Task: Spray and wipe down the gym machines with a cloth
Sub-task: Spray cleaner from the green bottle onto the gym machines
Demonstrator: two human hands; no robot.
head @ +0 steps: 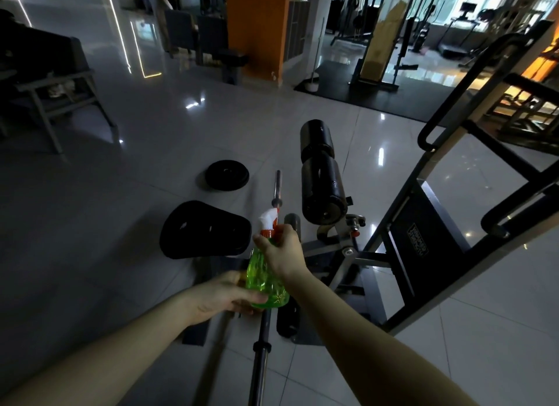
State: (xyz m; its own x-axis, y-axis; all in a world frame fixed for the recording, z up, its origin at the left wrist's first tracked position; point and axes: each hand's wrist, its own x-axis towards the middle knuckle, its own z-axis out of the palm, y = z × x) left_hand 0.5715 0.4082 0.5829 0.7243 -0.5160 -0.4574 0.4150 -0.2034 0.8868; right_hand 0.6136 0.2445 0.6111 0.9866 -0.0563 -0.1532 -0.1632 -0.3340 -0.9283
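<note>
- Head view, the only one you've got: your right hand (282, 249) is wrapped round the neck of the green spray bottle (266, 280). The fingers are curled by the orange collar, just under the white trigger head (268, 219). Can't tell if a finger's actually on the trigger, the hand hides it.
- Your left hand (223, 293) cups the bottle's base from the left, thumb across the near side and fingers curled underneath. So both hands are gripping the same bottle and neither is free.
- The bottle stands upright, tipped a bit away from you, in the near middle of the scene. It's right over the barbell (260, 345) that runs near-to-far along the floor.
- The bit that matters: the nozzle faces away from you. The black roller pads (320, 175) lie far and right of it, with their long axis also running near-to-far. The black seat pad (205, 231) sits to its left, lower down. Your right hand is the nearer one to the rollers.
- My guess is a spray comes next, so nudge the nozzle right for the rollers or left for the pad.
- No cloth shows anywhere, so wiping looks not yet started. You'd need your left hand off the bottle for that.
- The machine frame (453, 293) rises on the right, and a weight plate (227, 179) lies flat further off on the left.
</note>
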